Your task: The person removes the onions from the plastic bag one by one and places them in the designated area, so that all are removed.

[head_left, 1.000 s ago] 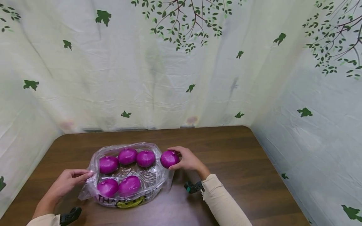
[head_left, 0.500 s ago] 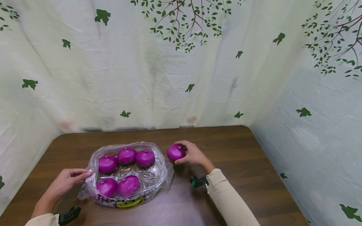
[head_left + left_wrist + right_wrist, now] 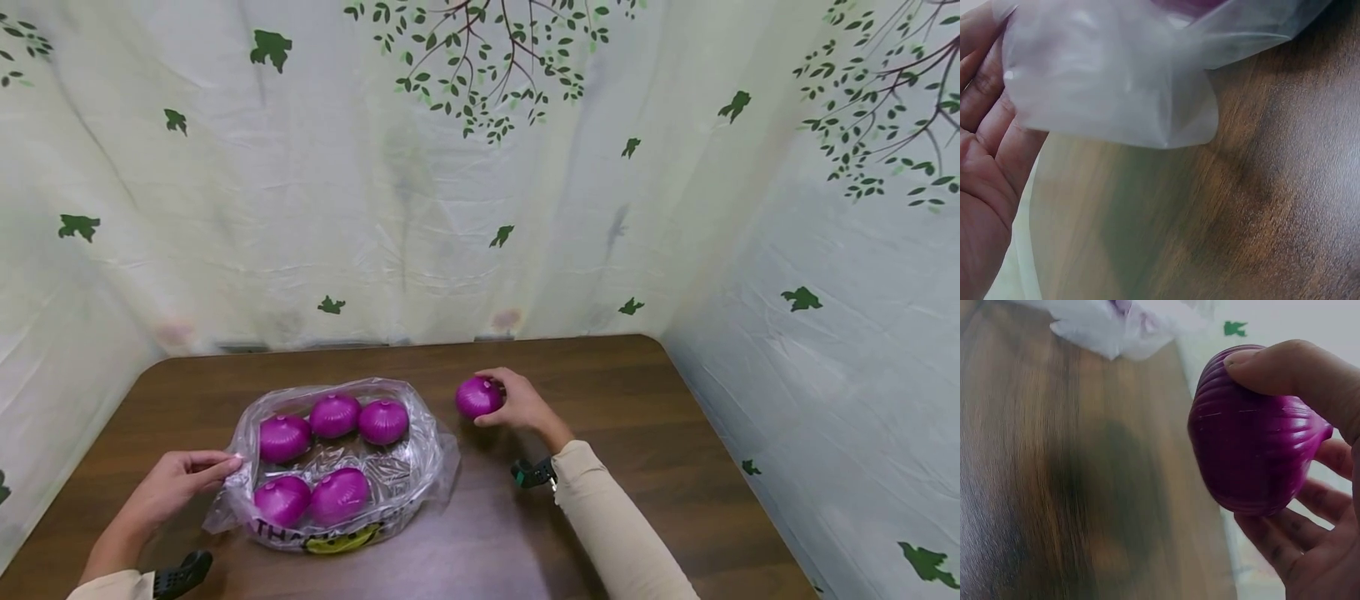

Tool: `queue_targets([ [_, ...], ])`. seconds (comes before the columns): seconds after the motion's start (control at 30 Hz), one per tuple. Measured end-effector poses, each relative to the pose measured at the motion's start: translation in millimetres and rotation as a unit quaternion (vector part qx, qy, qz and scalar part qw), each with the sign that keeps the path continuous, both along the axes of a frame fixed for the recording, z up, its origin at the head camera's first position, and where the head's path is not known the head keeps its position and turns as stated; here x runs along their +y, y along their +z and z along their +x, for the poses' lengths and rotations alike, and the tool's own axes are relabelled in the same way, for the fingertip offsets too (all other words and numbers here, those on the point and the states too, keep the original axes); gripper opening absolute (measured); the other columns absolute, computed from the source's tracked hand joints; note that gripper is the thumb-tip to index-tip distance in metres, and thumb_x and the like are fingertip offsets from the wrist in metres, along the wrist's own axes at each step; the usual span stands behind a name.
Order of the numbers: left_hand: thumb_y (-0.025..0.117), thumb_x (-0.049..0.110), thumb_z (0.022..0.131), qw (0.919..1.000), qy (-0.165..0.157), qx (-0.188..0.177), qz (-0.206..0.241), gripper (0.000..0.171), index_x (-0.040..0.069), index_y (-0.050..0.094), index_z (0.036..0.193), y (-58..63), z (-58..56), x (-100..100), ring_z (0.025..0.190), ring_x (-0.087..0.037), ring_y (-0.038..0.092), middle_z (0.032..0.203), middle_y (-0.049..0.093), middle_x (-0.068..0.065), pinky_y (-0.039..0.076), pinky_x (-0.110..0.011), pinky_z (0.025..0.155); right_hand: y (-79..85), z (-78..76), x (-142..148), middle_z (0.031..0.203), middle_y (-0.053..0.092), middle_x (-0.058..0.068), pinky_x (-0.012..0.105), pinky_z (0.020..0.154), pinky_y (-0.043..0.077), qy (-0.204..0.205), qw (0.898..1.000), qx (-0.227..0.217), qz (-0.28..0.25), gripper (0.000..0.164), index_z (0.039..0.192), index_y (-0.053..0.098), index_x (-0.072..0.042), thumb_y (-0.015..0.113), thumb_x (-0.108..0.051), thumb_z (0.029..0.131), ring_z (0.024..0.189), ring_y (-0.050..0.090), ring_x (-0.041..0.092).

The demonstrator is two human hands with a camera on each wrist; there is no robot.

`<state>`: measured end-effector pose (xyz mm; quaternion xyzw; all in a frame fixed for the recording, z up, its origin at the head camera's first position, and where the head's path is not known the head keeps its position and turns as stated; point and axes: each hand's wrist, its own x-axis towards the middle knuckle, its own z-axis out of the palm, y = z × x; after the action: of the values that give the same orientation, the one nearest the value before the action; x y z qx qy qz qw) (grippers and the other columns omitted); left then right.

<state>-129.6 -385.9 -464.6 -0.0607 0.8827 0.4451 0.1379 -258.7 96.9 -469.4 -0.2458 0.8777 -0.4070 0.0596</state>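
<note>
My right hand (image 3: 519, 405) grips a purple onion (image 3: 478, 397) between thumb and fingers, to the right of the bag. The right wrist view shows the same onion (image 3: 1254, 437) close up, glossy and ribbed, with the thumb across one side and fingers round the other. On the left, my left hand (image 3: 176, 483) pinches the rim of a clear plastic bag (image 3: 431, 467) that lies spread open. Inside the bag sit several purple onions (image 3: 340, 496) along its front and back. In the left wrist view the bag's corner (image 3: 1110, 81) hangs from the fingers (image 3: 997, 106).
A brown wooden table (image 3: 600, 392) carries the bag. White curtains (image 3: 337, 208) printed with green leaves stand behind it and on both sides. A dark band with a small device (image 3: 532, 473) is on each wrist.
My right hand has carried the onion away from the bag's right edge, rightward and slightly toward the back. The left hand keeps its pinch on the bag's rim.
</note>
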Motion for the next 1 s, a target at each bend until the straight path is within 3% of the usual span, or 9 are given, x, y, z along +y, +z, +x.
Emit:
queue_targets([
  [0.33, 0.061, 0.026, 0.096, 0.9992, 0.015, 0.018, 0.031, 0.041, -0.012, 0.065, 0.109, -5.8, 2.3, 3.9, 0.084, 0.002, 0.059, 0.096, 0.067, 0.004, 0.049, -0.021, 0.072, -11.6, -15.9, 6.6, 0.123, 0.056, 0.014, 0.043, 0.090, 0.049, 0.006, 0.999, 0.039, -0.018, 0.071, 0.131, 0.055, -0.003, 0.086, -0.017, 0.068, 0.110, 0.056, 0.029],
  [0.7, 0.059, 0.027, 0.097, 0.9994, 0.012, 0.014, 0.029, 0.042, -0.012, 0.064, 0.111, -2.7, 2.0, 2.7, 0.084, 0.000, 0.060, 0.099, 0.067, 0.001, 0.050, -0.022, 0.073, -20.6, -27.2, 10.8, 0.127, 0.053, 0.014, 0.048, 0.094, 0.046, -0.004, 0.999, 0.039, -0.002, 0.069, 0.132, 0.054, -0.004, 0.084, -0.015, 0.071, 0.116, 0.052, 0.031],
  [1.0, 0.058, 0.029, 0.097, 0.9997, 0.004, 0.017, 0.020, 0.043, -0.011, 0.064, 0.113, -2.3, 0.3, 3.0, 0.086, 0.003, 0.057, 0.103, 0.067, -0.002, 0.050, -0.023, 0.073, -35.0, -35.7, 13.5, 0.129, 0.050, 0.014, 0.051, 0.095, 0.045, -0.043, 0.999, 0.029, -0.015, 0.070, 0.134, 0.054, -0.006, 0.084, -0.015, 0.071, 0.117, 0.051, 0.033],
])
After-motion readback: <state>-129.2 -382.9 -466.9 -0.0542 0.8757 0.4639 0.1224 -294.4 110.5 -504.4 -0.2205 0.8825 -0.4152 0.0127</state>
